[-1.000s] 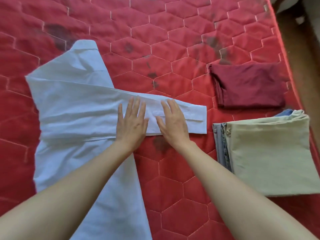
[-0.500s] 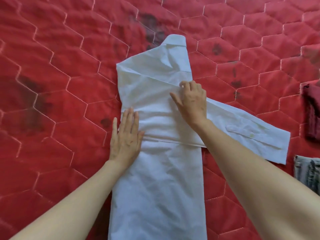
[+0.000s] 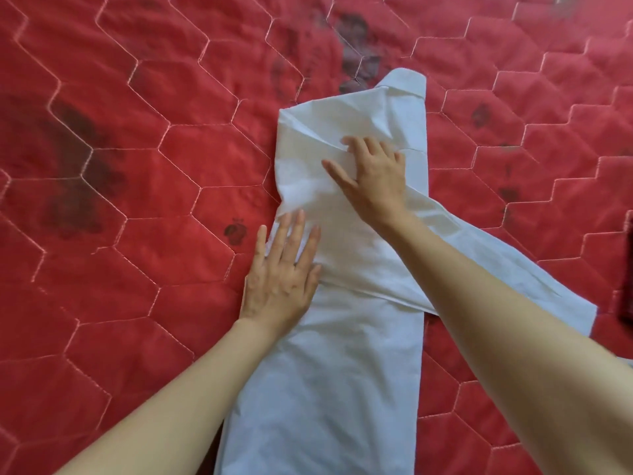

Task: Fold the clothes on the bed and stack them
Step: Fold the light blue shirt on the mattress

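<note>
White cotton-like fabric identifies the work item: a long-sleeved shirt (image 3: 342,354) lying lengthwise on the red quilted bed cover (image 3: 137,166), collar (image 3: 406,84) at 12 o'clock and hem running out of view at 6 o'clock.

Progress, judged from the present layout: the body is already narrowed into a long strip, with the left shoulder turned in. One sleeve (image 3: 513,269) lies across the body and projects past the right edge toward 4 o'clock, so the sleeve fold is not yet complete. Remaining steps appear to be: bring that sleeve back onto the strip, fold the strip crosswise from hem toward collar, then place the shirt on a stack. No stack is visible; only a sliver of dark red fabric (image 3: 628,269) shows at the 3 o'clock frame edge, and it cannot be identified.

Hand positions, left to right:

1. Left hand (image 3: 281,279): flat, fingers straight and slightly spread, pointing to 12 o'clock. It straddles the shirt's left edge, part on fabric, part on the cover.
2. Right hand (image 3: 375,176): at 1 o'clock from the left hand, resting on the upper chest area below the collar, thumb extended toward 10 o'clock, fingers bent at the knuckles over a crease. Whether they pinch the cloth cannot be determined.
</note>
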A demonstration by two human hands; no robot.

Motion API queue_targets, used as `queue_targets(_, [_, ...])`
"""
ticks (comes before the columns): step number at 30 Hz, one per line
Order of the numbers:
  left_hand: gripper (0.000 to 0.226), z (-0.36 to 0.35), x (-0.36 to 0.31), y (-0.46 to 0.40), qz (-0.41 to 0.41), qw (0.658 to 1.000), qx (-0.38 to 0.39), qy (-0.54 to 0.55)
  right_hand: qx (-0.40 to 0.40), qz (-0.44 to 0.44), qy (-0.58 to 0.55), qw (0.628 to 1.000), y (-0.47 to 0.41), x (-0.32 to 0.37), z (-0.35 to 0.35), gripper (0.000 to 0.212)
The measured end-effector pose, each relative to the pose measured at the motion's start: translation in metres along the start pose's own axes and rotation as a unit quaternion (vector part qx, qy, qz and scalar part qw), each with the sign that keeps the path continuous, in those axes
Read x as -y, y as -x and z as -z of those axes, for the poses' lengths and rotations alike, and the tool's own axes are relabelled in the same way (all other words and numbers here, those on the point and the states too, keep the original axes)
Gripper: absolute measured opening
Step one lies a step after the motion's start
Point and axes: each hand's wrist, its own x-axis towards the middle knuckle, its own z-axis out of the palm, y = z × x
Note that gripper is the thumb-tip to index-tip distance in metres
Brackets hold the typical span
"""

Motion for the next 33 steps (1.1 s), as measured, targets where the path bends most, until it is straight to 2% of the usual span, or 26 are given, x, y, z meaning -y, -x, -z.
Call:
queue_targets(5, [0.055,-0.004,-0.001,0.002,-0.008,1.0,0.024,0.003,0.079,0.008,-0.021,0.997,-0.058,0.036,-0.02,0.053])
queue_targets(8, [0.056,-0.008,-0.001,0.004,-0.002,1.0,0.021,0.003,0.098,-0.003,-0.045,0.994,-0.074,0.039,-0.023,0.034])
queue_targets(10, [0.056,-0.009,-0.001,0.005,0.001,1.0,0.025,0.008,0.1,0.008,-0.072,0.992,-0.078,0.042,-0.023,0.045])
queue_targets(14, [0.057,-0.01,0.0,0.006,-0.005,0.999,0.031,0.006,0.078,0.017,-0.086,0.993,-0.08,0.043,-0.03,0.03])
queue_targets(17, [0.058,-0.008,0.0,0.006,-0.005,0.999,0.038,0.009,0.057,0.024,-0.062,0.996,-0.07,0.045,-0.037,0.029])
queue_targets(19, [0.059,-0.005,-0.001,0.004,-0.007,0.999,0.043,0.011,0.015,0.016,-0.031,0.999,-0.057,0.042,-0.035,0.034])
queue_targets(23, [0.055,0.0,-0.007,-0.005,0.001,0.999,0.028,0.027,-0.105,0.009,-0.044,0.993,-0.002,0.024,-0.021,0.043])
queue_targets(24, [0.054,0.0,-0.009,-0.011,0.008,0.999,0.027,0.025,-0.107,0.018,-0.029,0.994,0.015,0.015,-0.019,0.044])
queue_targets(28, [0.057,-0.006,-0.007,-0.053,0.016,0.999,0.048,-0.009,0.032,0.014,0.074,0.997,0.077,-0.036,-0.021,0.05])
queue_targets(33, [0.06,-0.017,0.005,-0.12,0.081,0.996,0.044,-0.013,0.026,-0.002,0.089,0.996,0.083,-0.056,-0.017,0.052])
